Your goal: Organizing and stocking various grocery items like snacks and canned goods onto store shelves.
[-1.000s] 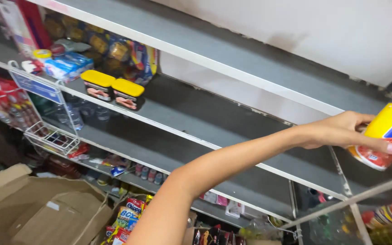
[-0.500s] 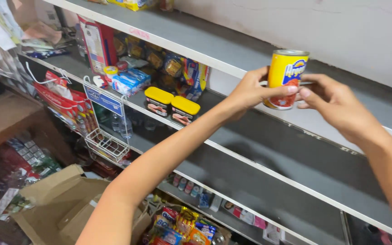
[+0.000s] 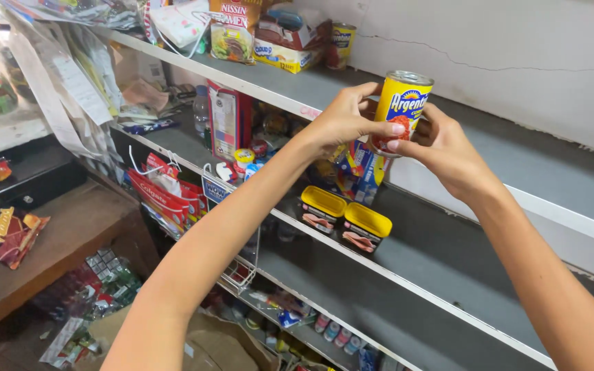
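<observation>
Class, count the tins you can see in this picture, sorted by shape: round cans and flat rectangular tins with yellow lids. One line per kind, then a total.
Round cans: 2, the yellow can held in both hands, and a can on the top shelf.
Flat rectangular tins with yellow lids: 2.
Total: 4

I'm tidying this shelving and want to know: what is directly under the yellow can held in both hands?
Under the yellow can, held by the left hand and right hand, colourful packets stand on the middle shelf. The hands cover the can's base.
</observation>
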